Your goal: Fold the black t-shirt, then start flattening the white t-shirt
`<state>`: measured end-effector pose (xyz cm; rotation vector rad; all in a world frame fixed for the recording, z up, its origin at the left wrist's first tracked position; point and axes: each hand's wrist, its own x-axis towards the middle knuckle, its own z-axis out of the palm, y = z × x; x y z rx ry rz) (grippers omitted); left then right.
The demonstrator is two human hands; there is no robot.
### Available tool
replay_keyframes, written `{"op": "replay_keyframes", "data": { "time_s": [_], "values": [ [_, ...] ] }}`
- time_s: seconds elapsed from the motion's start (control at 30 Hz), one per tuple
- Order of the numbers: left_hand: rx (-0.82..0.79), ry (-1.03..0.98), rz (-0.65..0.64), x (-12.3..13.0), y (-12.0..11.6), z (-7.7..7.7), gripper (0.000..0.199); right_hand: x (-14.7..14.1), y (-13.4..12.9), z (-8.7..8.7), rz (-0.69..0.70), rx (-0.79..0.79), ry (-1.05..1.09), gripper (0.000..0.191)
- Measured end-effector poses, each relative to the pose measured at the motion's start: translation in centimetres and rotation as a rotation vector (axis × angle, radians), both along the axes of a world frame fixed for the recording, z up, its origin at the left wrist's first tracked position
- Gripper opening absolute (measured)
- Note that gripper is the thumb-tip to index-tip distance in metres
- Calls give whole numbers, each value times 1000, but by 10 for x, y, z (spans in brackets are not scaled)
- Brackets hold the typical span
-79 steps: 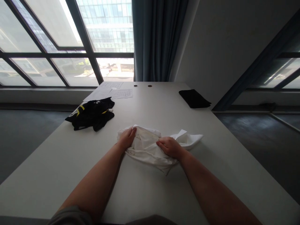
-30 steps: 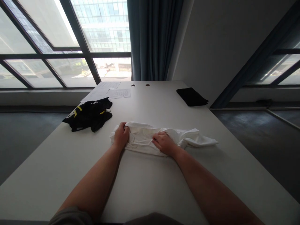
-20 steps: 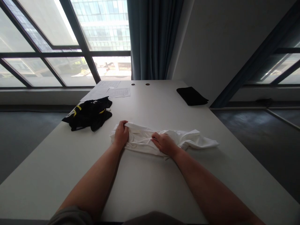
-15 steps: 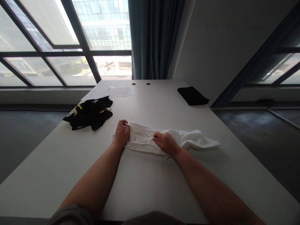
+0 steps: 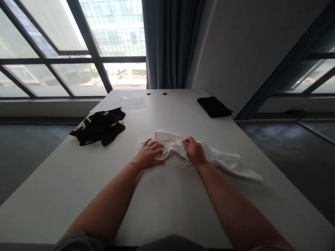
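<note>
A crumpled white shirt point(image 5: 172, 148) lies stretched sideways across the table, with its loose end trailing to the right. My left hand point(image 5: 150, 154) rests on the left part of the cloth, palm down, its fingers stretched out and apart. Farther right, my right hand point(image 5: 195, 150) pinches a fold of the fabric between thumb and fingers, lifting it slightly. Between the two hands the cloth is bunched into ridges. Some fabric under both hands is hidden.
The white table point(image 5: 167, 198) carries a heap of black clothing point(image 5: 102, 125) with yellow marks at left. Paper sheets point(image 5: 131, 103) lie behind it. A folded black cloth point(image 5: 214, 106) sits at the back right. A blue curtain point(image 5: 171, 45) hangs beyond the far edge.
My left hand has moved right and spread out from its pinch on the shirt's left end. My right hand has shifted right and slightly away from me, drawing the bunched cloth along.
</note>
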<state>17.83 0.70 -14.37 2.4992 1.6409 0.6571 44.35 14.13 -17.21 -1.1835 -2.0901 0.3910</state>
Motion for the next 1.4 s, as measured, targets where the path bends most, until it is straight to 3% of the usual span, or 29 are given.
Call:
{"op": "replay_keyframes", "data": {
  "time_s": [0.13, 0.3, 0.4, 0.5, 0.63, 0.77, 0.87, 0.97, 1.13, 1.27, 1.33, 1.4],
  "values": [
    [35, 38, 54, 0, 0, -2, 9, 8, 15, -7, -33, 45, 11, 33],
    [174, 49, 16, 12, -12, 16, 13, 23, 35, -5, -139, 63, -60, 27],
    [8, 120, -74, 26, -15, 16, 16, 36, 47, -4, -209, 75, -53, 24],
    [-121, 130, -39, 38, -14, 5, 20, 46, 55, -5, -233, 120, -28, 24],
    [-211, 47, -52, 43, -14, -7, 20, 49, 57, -8, -227, 149, -31, 24],
    [-270, -153, -36, 36, -13, -8, 22, 39, 51, -8, -201, 141, -64, 22],
    [-70, -321, 48, 28, -9, -8, 27, 26, 39, -4, -54, 89, -124, 20],
    [209, -393, 130, 21, -6, -8, 25, 11, 19, 4, 228, 17, -157, 22],
    [409, -295, 182, 10, -8, -4, 22, -9, -14, 21, 739, -221, -116, 45],
    [278, -163, 182, 5, -5, -5, 36, -19, -32, 30, 1097, -613, -37, 61],
    [108, -129, 104, 7, -2, -7, 44, -22, -38, 30, 1163, -786, 3, 64],
    [-67, -124, 43, 9, 1, -9, 42, -22, -40, 27, 1136, -903, 87, 65]
  ]
}}
